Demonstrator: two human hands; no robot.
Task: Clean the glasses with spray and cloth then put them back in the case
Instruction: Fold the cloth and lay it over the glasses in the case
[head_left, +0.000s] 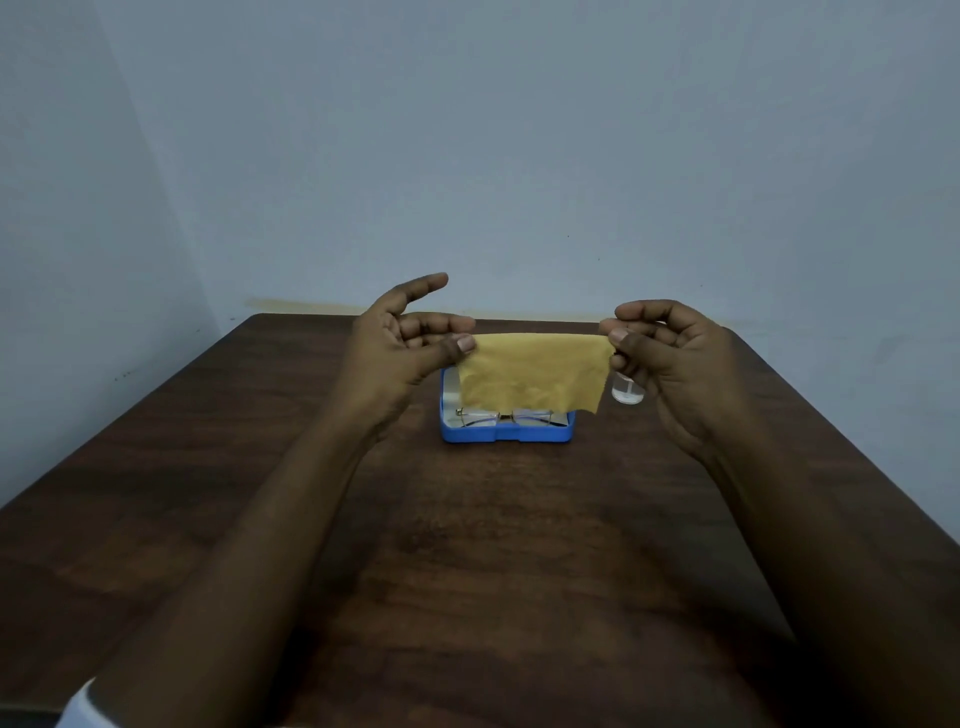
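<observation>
Thin wire-framed glasses (503, 417), folded, lying inside the open blue plastic case (506, 434) at the middle of the dark brown wooden table (467, 545), lenses toward the near edge of the case, upper part hidden behind a hanging cloth. Left thumb and fingertips (464, 343) pinched on the top left corner of a mustard-yellow square cleaning cloth (535, 371); index finger stretched up and forward, free of the fabric. Right thumb and forefinger pinched on the top right corner, remaining fingers curled loosely into the palm. Cloth pulled flat between both grips, top edge level, lower edge hanging free in front of the case, bottom right corner dipping lowest. Left hand (400, 343) raised above the table, palm turned inward; right hand (670, 348) at the same height, well apart from the left, palm turned inward too. Small clear spray bottle (627, 391) standing upright on the table just right of the case, partly hidden behind the right hand, top not visible. Both bare forearms reaching in from the near corners, a white sleeve edge (78, 701) at lower left. Pale blue-grey wall (519, 130) behind the far table edge.
</observation>
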